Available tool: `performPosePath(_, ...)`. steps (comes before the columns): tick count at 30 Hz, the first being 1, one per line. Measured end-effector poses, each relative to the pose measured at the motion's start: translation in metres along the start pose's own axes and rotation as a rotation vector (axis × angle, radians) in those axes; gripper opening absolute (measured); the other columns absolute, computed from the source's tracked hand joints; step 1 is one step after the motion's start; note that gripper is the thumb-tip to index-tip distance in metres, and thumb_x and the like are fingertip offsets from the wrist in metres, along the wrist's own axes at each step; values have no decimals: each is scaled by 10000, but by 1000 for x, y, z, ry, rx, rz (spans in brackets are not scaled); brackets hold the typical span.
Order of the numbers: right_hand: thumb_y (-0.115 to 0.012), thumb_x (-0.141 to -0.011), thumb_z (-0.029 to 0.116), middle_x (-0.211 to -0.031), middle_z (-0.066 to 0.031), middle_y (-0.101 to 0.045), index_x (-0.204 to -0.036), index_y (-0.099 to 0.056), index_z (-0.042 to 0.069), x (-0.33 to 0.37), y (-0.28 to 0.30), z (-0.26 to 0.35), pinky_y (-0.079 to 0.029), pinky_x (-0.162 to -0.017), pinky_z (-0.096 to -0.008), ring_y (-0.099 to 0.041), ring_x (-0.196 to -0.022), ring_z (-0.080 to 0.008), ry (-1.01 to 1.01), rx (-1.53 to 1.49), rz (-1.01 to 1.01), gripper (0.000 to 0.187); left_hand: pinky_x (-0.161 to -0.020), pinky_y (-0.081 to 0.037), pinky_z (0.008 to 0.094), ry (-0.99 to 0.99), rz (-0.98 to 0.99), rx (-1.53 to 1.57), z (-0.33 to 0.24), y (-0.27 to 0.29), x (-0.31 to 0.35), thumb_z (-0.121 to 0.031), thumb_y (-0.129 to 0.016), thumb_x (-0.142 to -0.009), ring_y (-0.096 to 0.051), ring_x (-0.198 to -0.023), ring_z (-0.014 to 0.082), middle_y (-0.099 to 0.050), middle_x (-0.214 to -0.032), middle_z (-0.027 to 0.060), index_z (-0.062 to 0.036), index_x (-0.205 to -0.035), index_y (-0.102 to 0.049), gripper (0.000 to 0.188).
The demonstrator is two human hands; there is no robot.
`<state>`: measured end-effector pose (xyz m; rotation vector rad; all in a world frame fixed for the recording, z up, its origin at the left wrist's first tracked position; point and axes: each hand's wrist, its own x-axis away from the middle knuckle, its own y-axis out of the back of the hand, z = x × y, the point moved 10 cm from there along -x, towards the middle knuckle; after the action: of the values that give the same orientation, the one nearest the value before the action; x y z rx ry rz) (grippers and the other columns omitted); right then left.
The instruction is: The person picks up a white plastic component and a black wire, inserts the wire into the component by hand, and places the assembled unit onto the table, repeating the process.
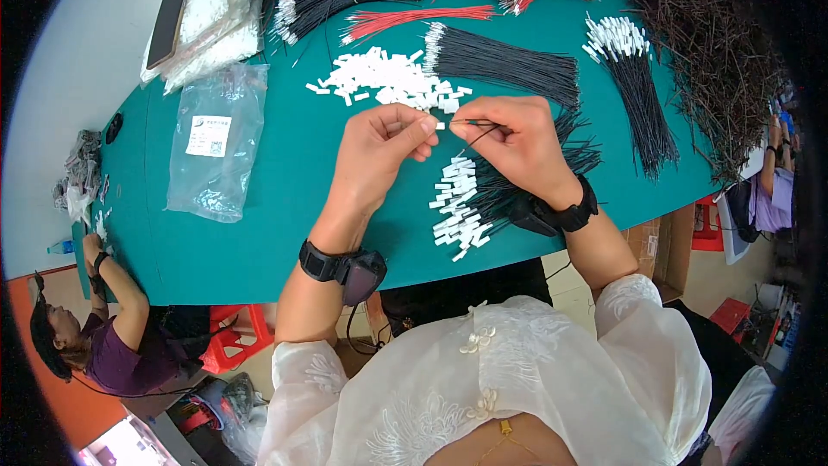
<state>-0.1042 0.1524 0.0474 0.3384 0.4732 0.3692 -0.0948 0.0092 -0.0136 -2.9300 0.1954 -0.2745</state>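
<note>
With my left hand (382, 140) pinching a white connector (441, 126) and my right hand (523, 138) a dark wire (471, 122) just beside it, above the green table (302, 151), I'm seemingly joining them, which calls for careful alignment.

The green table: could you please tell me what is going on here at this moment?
At the green table, the left hand pinches a small white connector, and the right hand holds a thin black wire close beside it. Whether the wire is inside is too small to tell. Just beyond the hands lies a pile of loose white connectors, with a bundle of black wires to its right. Nearer the body lie wires with white connectors on their ends.
</note>
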Motion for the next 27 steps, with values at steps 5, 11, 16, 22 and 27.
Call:
performPosePath(5,-708,-787,-21,-757,-46,-669,-875,-678,-18,0,0,6,-378,-468,-187,-488,-537,-31,33,27,-11,94,-620,-480,220,-12,-23,41,2,0,0,-134,-662,-894,-590,-662,87,-662,-768,56,22,-919,-662,158)
performPosePath(11,-703,-779,-37,-773,-50,-679,-878,-681,-16,2,1,8,-374,-465,-178,-488,-538,-23,59,42,-47,103,-626,-480,219,33,2,110,8,-2,-2,-138,-654,-899,-590,-669,85,-662,-775,53,21,-926,-663,162)
performPosePath(16,-700,-801,15,-795,-83,-686,-862,-678,-8,-5,10,16,-444,-508,-252,-586,-577,-132,117,215,-54,69,-629,-479,220,-36,-57,81,-3,4,-2,-125,-637,-904,-590,-679,84,-659,-782,41,16,-928,-660,145)
performPosePath(22,-668,-845,101,-781,-140,-656,-846,-665,1,-7,46,34,-485,-592,-372,-623,-673,-314,167,750,-163,99,-629,-474,227,-81,-149,41,-1,25,-6,-113,-644,-886,-580,-684,81,-656,-797,28,2,-911,-665,119)
performPosePath(27,-649,-867,116,-744,-154,-630,-823,-645,-4,-6,44,10,-455,-557,-375,-581,-610,-319,92,843,-42,128,-617,-471,239,-157,103,-456,2,-19,3,-90,-690,-836,-564,-669,76,-655,-799,29,-17,-889,-674,91)
